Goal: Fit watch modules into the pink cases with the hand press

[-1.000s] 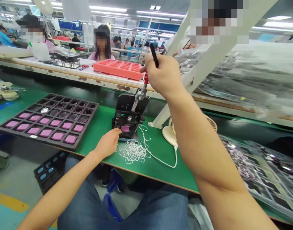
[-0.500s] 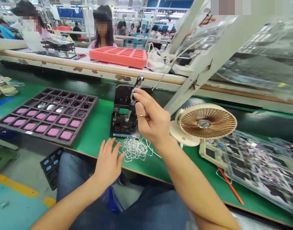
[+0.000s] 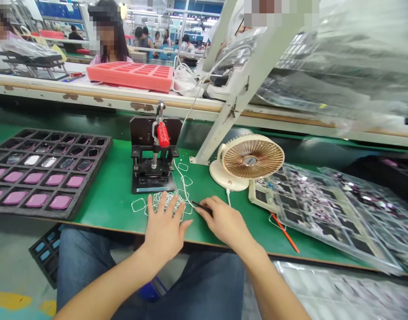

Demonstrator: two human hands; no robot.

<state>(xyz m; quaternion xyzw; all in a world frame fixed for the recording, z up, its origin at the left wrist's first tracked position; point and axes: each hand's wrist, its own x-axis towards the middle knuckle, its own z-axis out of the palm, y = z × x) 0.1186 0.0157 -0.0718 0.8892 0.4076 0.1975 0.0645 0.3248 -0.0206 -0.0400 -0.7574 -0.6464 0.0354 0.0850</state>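
Now left hand (image 3: 164, 227) flat and open on white rings (image 3: 164, 201) before press (image 3: 153, 155); right hand (image 3: 224, 221) pinching dark tweezers (image 3: 202, 207). Front tray (image 3: 100, 171) rows filled, back rows apparently still waiting.

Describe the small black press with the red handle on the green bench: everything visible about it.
The small black hand press stands upright on the green bench top, between the black foam tray and the beige desk fan. It looks like metal: a black back plate, a flat base, short steel posts and a silvery lever with a red grip. Neither hand touches it; the left hand rests in front on the pile of thin white wire loops.
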